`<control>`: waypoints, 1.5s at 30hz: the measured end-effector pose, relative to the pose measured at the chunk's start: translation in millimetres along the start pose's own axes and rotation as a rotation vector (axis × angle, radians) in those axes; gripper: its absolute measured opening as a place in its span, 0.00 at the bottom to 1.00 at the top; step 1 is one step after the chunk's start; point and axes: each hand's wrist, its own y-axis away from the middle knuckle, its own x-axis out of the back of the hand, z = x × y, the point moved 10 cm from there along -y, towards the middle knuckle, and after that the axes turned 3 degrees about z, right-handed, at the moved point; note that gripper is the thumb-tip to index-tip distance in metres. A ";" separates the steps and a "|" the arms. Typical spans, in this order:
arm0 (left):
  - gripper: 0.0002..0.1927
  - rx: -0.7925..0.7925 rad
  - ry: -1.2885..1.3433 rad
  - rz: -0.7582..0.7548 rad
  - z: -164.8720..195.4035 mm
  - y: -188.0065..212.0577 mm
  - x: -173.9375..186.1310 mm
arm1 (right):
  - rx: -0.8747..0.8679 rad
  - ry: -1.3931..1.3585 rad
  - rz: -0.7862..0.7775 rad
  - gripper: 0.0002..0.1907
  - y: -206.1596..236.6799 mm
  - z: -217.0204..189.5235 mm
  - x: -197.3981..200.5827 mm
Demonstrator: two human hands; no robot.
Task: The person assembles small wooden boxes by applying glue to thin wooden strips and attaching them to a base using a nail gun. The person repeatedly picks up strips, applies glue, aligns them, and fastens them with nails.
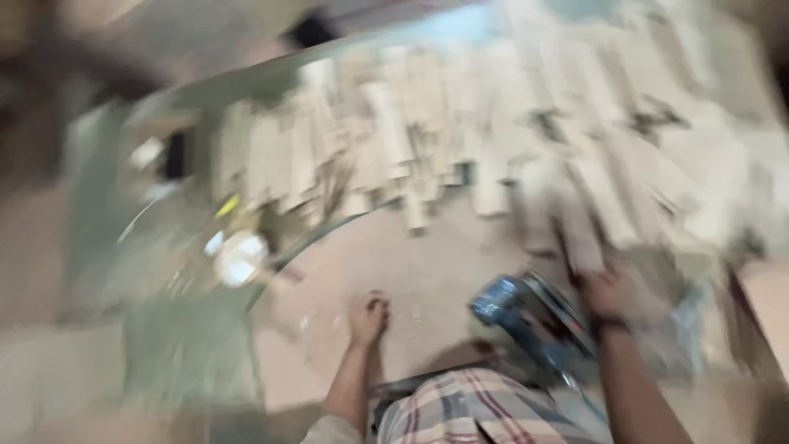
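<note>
Many pale wooden sticks (460, 140) lie heaped just beyond the right hand (608, 294), which closes on one stick (579, 238) at the pile's edge, a blue power tool (530, 316) just left of it, while the left hand (368, 316) is too blurred to tell its state.

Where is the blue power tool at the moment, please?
In the head view the blue power tool sits low and right of centre on the floor, just left of the person's right hand and below the heap of pale wooden pieces.
</note>
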 end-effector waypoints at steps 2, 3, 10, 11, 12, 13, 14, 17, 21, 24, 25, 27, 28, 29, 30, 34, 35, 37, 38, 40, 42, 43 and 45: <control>0.06 -0.085 0.001 0.026 7.4 6.9 17.9 | 0.073 -0.084 -0.045 0.18 13.1 -7.8 -6.5; 0.06 -0.139 -0.023 0.047 11.0 10.8 27.5 | 0.139 -0.104 -0.089 0.16 19.0 -14.2 -10.3; 0.12 -0.539 -0.433 0.082 101.0 -13.2 14.5 | 0.072 -0.618 -0.171 0.16 28.1 -5.5 -2.2; 0.14 -0.583 -0.466 0.108 123.4 -31.1 0.3 | 0.071 -0.645 -0.162 0.17 34.9 -3.7 3.8; 0.15 -0.576 -0.446 0.126 143.7 -53.9 -13.8 | 0.063 -0.668 -0.155 0.18 45.1 2.4 7.8; 0.16 -0.575 -0.424 0.143 166.3 -76.7 -29.3 | 0.051 -0.687 -0.154 0.19 58.0 7.8 10.7; 0.18 -0.631 -0.502 0.205 193.8 -98.1 -43.4 | 0.033 -0.706 -0.164 0.20 75.3 12.6 10.7; 0.25 -0.749 -0.540 0.225 249.4 -135.6 -87.3 | -0.048 -0.733 -0.198 0.24 133.0 17.4 5.5; 0.32 -0.517 -0.881 0.181 274.8 -180.7 -128.8 | -0.193 -0.872 -0.047 0.21 180.8 8.1 11.2; 0.31 -0.487 -0.906 0.150 281.1 -195.5 -134.5 | 0.017 -0.427 0.030 0.23 192.4 -20.7 27.9; 0.35 -0.534 -0.920 0.136 281.1 -197.5 -129.8 | 0.051 -0.465 0.013 0.22 192.8 -26.3 27.8; 0.35 -0.474 -0.914 0.011 253.1 -202.2 -111.7 | 0.115 -0.537 -0.066 0.19 189.8 -35.0 21.1; 0.31 -0.374 -0.886 -0.104 227.8 -199.5 -99.8 | 0.015 -0.579 -0.158 0.20 186.8 -27.9 7.9; 0.28 -0.280 -0.850 -0.208 209.7 -191.9 -87.1 | -0.078 -0.621 -0.252 0.22 181.6 -23.4 -8.7; 0.23 -0.104 -0.248 -0.346 177.7 -172.2 -82.3 | -0.157 -0.663 -0.343 0.23 176.2 -21.6 -25.6; 0.16 -0.559 -0.240 -0.393 121.2 -34.9 -18.5 | 0.037 -0.481 -0.587 0.15 148.3 -77.8 -100.0; 0.23 -0.301 -0.368 -0.369 73.8 -7.2 -0.8 | 0.068 -0.507 -0.686 0.13 155.1 -96.4 -122.2; 0.26 -0.704 -0.415 -0.215 84.8 50.4 24.5 | 0.493 0.046 -0.896 0.13 179.0 -141.4 -170.2; 0.28 -0.874 -0.446 -0.139 81.8 88.6 34.5 | 1.096 -0.231 -0.630 0.09 208.4 -214.4 -150.9; 0.15 -0.843 -0.436 0.057 69.5 113.7 54.5 | 0.764 -0.286 -0.863 0.26 218.9 -225.6 -196.1; 0.24 -0.898 -0.301 0.106 74.6 127.1 70.8 | 1.368 -0.233 -0.719 0.27 275.0 -287.9 -194.0; 0.20 -0.761 -0.363 0.089 65.8 116.6 71.5 | 1.478 -0.228 -0.749 0.37 290.8 -303.1 -193.6; 0.19 -0.720 -0.454 0.110 65.9 113.3 77.9 | 1.205 -0.216 -0.854 0.37 286.0 -318.2 -196.9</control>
